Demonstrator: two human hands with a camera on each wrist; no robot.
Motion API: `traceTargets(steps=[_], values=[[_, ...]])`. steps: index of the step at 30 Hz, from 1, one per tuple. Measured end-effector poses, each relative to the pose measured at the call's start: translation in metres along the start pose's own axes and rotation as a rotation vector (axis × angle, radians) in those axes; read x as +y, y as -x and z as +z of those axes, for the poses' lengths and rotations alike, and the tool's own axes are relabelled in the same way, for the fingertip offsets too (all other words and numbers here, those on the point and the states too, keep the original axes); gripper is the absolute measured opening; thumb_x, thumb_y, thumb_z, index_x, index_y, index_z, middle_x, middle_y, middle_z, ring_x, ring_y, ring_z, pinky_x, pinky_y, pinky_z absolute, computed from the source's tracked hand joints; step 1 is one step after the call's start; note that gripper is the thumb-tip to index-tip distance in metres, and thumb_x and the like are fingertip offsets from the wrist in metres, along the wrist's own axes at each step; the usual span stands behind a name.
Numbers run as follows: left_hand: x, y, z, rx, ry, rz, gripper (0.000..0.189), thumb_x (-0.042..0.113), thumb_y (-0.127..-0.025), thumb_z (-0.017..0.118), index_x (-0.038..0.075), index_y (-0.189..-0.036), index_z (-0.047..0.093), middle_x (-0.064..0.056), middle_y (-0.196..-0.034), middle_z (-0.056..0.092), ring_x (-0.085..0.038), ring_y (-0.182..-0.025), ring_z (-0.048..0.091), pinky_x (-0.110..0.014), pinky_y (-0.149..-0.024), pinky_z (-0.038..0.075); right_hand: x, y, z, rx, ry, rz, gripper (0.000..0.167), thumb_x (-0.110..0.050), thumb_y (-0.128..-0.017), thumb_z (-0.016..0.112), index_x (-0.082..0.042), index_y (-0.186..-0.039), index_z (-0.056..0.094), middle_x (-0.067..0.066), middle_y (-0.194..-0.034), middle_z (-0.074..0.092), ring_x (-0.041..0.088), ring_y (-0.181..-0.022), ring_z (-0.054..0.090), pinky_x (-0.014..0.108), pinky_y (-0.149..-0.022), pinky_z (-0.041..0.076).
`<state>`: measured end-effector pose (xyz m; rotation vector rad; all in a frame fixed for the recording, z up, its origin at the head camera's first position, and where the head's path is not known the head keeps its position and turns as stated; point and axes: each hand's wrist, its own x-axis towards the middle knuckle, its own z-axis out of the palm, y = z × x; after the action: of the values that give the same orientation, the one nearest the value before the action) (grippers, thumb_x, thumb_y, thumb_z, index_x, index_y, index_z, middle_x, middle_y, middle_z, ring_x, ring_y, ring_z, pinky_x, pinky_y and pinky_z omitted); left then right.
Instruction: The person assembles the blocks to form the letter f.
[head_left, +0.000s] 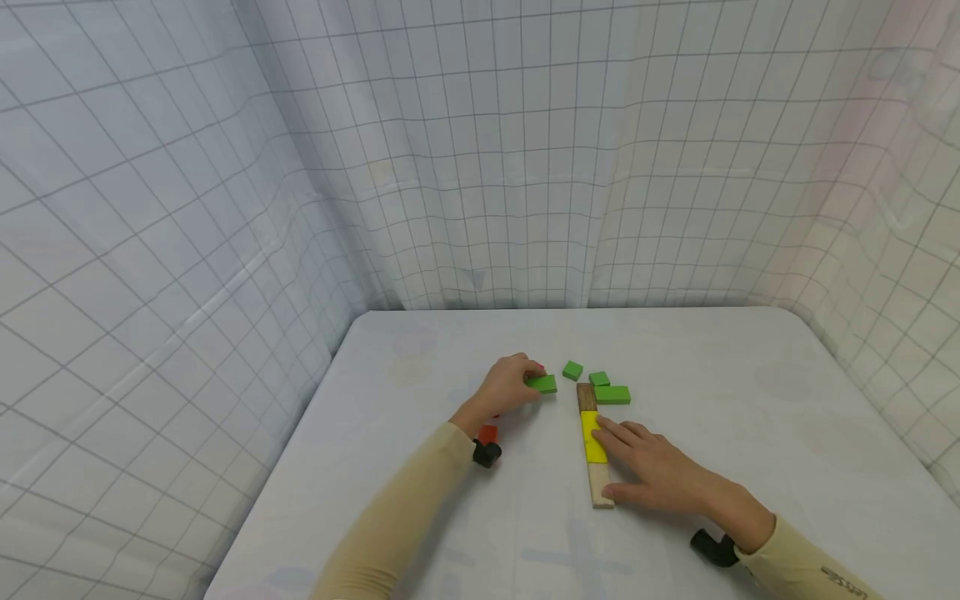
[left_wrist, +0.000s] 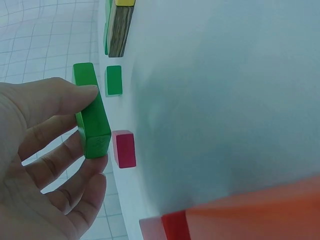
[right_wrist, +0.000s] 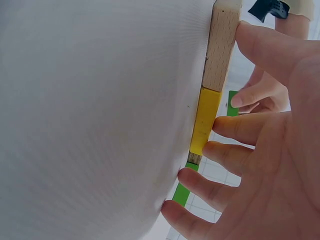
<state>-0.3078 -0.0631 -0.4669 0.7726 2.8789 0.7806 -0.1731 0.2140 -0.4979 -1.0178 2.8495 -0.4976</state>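
My left hand (head_left: 506,386) pinches a green rectangular block (left_wrist: 92,117) between thumb and fingers, over the table's left-middle part. To its right lies a straight row of blocks: a dark-grained wooden block (head_left: 587,397) at the far end, a yellow block (head_left: 592,437) in the middle and a pale wooden block (head_left: 598,483) nearest me. Along the row's right side my right hand (head_left: 663,472) is spread. Its thumb touches the pale block and its fingertips (right_wrist: 215,125) are at the yellow one. A longer green block (head_left: 612,395) sits beside the dark block.
Two small green blocks (head_left: 573,370) lie beyond the row's far end. A pink block (left_wrist: 125,150) rests below the left hand, with red blocks (head_left: 488,434) near the left wrist. White gridded curtains (head_left: 510,167) stand around the white table (head_left: 697,358).
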Motion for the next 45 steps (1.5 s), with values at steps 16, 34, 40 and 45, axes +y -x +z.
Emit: traceTargets(steps=[16,34,40,45], values=[[0.016,-0.011,0.011,-0.017,-0.012,-0.013,0.033,0.013,-0.085,0.075,0.014,-0.118,0.076,0.003,-0.098,0.062,-0.012,-0.087,0.055,-0.022,-0.077,0.047,0.0,0.0,0.0,0.004,0.0,-0.002,0.085,-0.063,-0.094,0.058,-0.01,-0.156,0.037,0.01,-0.164,0.026,0.04,-0.142,0.033,0.064,-0.098,0.041],[0.022,-0.022,0.029,-0.058,-0.075,-0.046,0.032,0.01,-0.086,0.074,0.014,-0.118,0.076,0.001,-0.103,0.064,-0.013,-0.09,0.055,-0.024,-0.081,0.048,0.001,-0.001,0.0,0.0,-0.005,0.001,0.084,-0.063,-0.093,0.059,-0.01,-0.155,0.038,0.01,-0.163,0.028,0.041,-0.14,0.036,0.064,-0.096,0.042],[0.023,-0.025,0.034,-0.062,-0.111,-0.041,0.032,0.011,-0.087,0.074,0.015,-0.119,0.075,0.001,-0.105,0.065,-0.014,-0.091,0.055,-0.025,-0.083,0.049,0.001,-0.001,0.0,0.0,0.001,0.002,0.085,-0.063,-0.093,0.06,-0.01,-0.155,0.039,0.01,-0.163,0.028,0.04,-0.14,0.036,0.064,-0.096,0.043],[0.022,-0.026,0.037,-0.064,-0.13,-0.048,0.032,0.013,-0.088,0.074,0.016,-0.12,0.075,0.002,-0.105,0.065,-0.013,-0.091,0.055,-0.024,-0.083,0.048,0.001,-0.001,0.001,0.003,0.0,0.0,0.084,-0.063,-0.093,0.06,-0.009,-0.155,0.039,0.01,-0.163,0.028,0.041,-0.14,0.036,0.064,-0.097,0.042]])
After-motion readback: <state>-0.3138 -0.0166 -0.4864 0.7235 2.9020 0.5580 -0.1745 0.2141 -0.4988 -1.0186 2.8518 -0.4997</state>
